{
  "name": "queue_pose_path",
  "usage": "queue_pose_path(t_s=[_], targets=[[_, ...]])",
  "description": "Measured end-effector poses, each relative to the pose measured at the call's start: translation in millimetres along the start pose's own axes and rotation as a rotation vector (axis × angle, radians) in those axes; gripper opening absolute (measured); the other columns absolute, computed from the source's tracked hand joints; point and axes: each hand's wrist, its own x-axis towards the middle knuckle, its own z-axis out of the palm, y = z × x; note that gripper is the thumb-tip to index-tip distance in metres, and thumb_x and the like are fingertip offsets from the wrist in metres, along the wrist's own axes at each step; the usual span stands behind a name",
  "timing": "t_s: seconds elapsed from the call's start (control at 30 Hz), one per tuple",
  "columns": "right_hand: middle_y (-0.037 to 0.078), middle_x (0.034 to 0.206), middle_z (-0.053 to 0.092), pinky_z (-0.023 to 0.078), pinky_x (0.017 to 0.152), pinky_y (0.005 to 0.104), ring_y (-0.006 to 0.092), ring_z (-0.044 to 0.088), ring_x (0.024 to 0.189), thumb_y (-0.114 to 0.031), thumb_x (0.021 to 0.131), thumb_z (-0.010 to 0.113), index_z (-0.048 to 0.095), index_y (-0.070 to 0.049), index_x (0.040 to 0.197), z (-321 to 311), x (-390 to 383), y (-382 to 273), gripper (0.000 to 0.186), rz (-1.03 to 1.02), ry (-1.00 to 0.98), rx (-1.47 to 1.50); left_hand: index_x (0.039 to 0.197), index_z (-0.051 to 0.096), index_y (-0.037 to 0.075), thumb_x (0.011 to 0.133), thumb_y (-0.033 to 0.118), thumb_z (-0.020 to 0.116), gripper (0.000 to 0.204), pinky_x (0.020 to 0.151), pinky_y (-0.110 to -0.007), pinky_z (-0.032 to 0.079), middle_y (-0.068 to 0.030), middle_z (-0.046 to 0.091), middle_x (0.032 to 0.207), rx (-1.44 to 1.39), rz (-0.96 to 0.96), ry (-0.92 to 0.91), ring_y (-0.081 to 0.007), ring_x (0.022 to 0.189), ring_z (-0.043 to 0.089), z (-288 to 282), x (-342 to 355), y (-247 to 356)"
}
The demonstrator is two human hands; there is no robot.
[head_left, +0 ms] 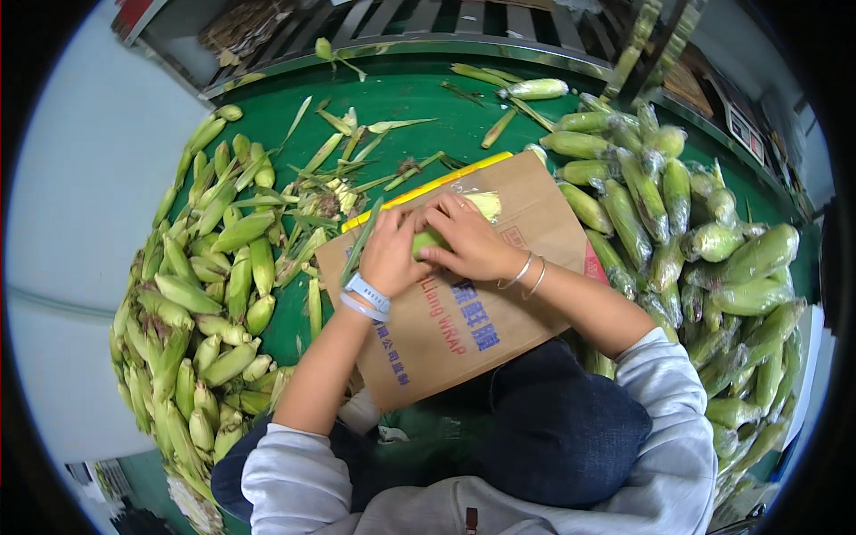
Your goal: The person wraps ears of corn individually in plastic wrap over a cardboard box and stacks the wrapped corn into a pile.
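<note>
My left hand [390, 247] and my right hand [474, 239] are closed together round a green-husked ear of corn [430, 242]. Much of the ear is hidden under my fingers. Just beyond my right fingers a pale yellow piece [486, 205] shows, which looks like the corn's tip or inner husk. Below both hands lies a printed brown cardboard sheet [535, 205], tilted across my knees. A yellow edge [428, 189] runs along the cardboard's far side. A long green husk leaf [361, 241] sticks out beside my left hand.
A large heap of ears in husk [214, 294] fills the left. At right lies a pile of film-wrapped corn [660, 205]. Loose husk scraps [357, 147] litter the green surface [401, 94] beyond the cardboard. A slatted metal rack [446, 45] bounds the far side, with a scale [744, 129] at far right.
</note>
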Motion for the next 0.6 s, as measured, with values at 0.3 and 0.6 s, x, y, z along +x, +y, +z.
queue_pose_path(t_s=[0.3,0.6], targets=[[0.016,0.105,0.052,0.041,0.082,0.0448,0.0344,0.051,0.096,-0.058,0.074,0.058,0.040,-0.027,0.132,-3.2,18.7,-2.5,0.068,-0.146,0.014,-0.768,0.080,0.054,0.006,0.074,0.036,0.065,0.033,0.068,-0.039,0.042,-0.0109,0.048,0.077,0.456,-0.195,0.138,-0.0283,0.076,0.050,-10.4,-94.4,-8.8],[0.013,0.092,0.054,0.042,0.076,0.0402,0.0298,0.053,0.087,-0.052,0.075,0.058,0.045,-0.025,0.128,-12.6,-40.4,-10.4,0.061,-0.079,-0.045,-0.918,0.077,0.054,0.002,0.078,0.009,0.052,0.007,0.048,-0.035,0.051,-0.0099,0.061,0.064,0.469,-0.163,-0.453,-0.0272,0.057,0.063,-89.9,-159.3,-4.1]])
